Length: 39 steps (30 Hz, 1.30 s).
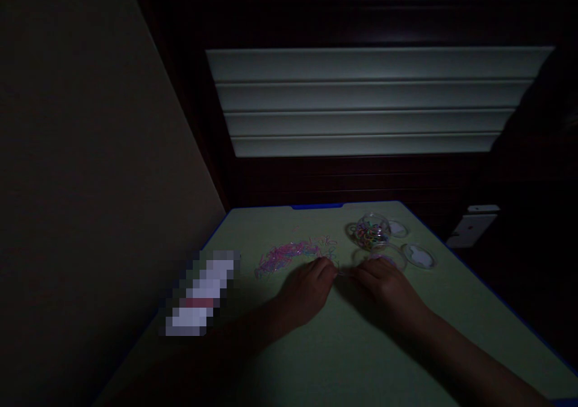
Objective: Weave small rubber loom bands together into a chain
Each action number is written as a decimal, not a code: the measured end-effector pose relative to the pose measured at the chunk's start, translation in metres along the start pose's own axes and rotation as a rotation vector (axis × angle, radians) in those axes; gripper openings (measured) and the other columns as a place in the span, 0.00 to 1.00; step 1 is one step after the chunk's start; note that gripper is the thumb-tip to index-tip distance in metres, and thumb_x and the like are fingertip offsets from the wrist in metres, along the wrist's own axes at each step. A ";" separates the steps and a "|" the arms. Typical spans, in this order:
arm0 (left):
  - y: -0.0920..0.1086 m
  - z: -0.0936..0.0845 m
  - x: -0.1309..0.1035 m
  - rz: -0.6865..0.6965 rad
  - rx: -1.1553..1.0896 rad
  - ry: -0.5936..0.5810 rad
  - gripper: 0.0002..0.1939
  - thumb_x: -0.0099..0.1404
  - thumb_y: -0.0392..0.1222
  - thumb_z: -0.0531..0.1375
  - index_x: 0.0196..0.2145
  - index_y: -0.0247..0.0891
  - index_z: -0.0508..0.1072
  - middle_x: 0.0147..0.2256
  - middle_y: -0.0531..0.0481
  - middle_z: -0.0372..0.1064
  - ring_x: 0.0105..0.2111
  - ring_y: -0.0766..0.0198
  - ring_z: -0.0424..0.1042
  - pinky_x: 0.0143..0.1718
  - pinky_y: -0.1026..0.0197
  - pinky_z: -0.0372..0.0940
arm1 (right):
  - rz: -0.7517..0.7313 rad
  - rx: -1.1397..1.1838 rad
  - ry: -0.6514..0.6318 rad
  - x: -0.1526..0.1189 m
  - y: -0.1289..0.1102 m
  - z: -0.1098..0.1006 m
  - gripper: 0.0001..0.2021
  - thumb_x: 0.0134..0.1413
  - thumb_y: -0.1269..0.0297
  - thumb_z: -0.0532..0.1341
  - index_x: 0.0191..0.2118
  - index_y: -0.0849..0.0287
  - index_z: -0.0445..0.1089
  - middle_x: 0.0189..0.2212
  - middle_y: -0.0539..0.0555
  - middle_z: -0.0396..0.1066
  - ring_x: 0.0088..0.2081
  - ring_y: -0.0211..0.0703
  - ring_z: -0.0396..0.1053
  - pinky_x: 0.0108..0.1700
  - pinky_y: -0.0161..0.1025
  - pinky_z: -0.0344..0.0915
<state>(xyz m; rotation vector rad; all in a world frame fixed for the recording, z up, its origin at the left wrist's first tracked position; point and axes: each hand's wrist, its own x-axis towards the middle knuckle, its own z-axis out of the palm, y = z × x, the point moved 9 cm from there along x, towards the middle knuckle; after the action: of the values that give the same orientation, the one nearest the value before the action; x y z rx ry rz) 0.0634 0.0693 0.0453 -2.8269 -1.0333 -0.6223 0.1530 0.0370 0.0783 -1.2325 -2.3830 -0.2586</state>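
On the table lies a loose heap of small pink, purple and blue rubber bands [289,254]. At the right end of that heap, my left hand [311,286] is closed with its fingertips pinched. My right hand [383,283] is also closed, just in front of an open clear round container [401,258] holding some pinkish bands. Between the two sets of fingertips runs a thin pale rubber band [344,273], faint in the dim light. Behind the right hand stands a clear round jar [372,231] full of multicoloured bands.
Two round clear lids, a nearer lid [419,256] and a farther lid [397,229], lie right of the containers. A blurred white item [203,292] is on the left side of the pale table [361,353]. A wall [90,184] borders the left; a slatted panel [374,100] rises behind.
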 end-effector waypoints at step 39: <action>0.007 -0.003 0.002 0.037 -0.019 -0.021 0.09 0.68 0.35 0.45 0.37 0.36 0.63 0.36 0.49 0.63 0.37 0.63 0.63 0.41 0.59 0.63 | -0.028 -0.019 0.024 -0.002 0.002 -0.010 0.05 0.54 0.74 0.56 0.31 0.62 0.68 0.27 0.53 0.66 0.31 0.41 0.59 0.36 0.38 0.52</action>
<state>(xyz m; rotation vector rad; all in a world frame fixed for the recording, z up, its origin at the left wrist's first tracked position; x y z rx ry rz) 0.0683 0.0650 0.0497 -2.8674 -0.9808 -0.6034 0.1580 0.0332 0.0861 -1.1988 -2.3836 -0.3037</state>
